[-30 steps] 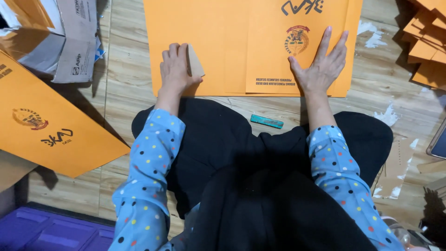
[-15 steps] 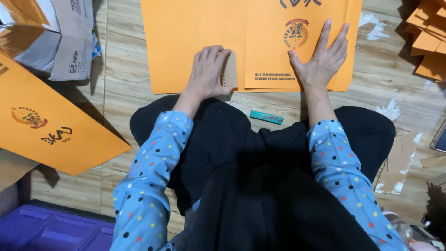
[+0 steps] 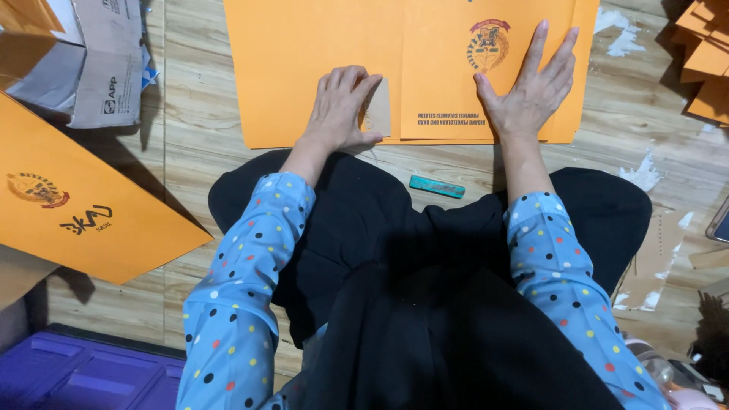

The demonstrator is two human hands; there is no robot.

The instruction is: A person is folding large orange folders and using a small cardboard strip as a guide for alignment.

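Observation:
A large orange sheet [image 3: 304,61] lies on the wooden floor in front of my knees, with a folded orange panel [image 3: 456,61] bearing a printed emblem on its right half. My left hand [image 3: 342,110] grips a small tan block [image 3: 377,108] and presses it on the sheet beside the panel's left edge. My right hand [image 3: 531,87] lies flat with fingers spread on the printed panel, holding it down. A small teal stick [image 3: 437,186] rests on the floor between my knees.
Another orange printed sheet [image 3: 76,197] lies at the left. A cardboard box [image 3: 91,68] stands at the top left, a purple crate [image 3: 83,376] at the bottom left. Several orange folded pieces [image 3: 706,61] pile at the top right. White scraps dot the floor at the right.
My left hand has slid the tan block to the right across the orange sheet, up to the edge of the printed panel. My right hand has stayed flat on the panel.

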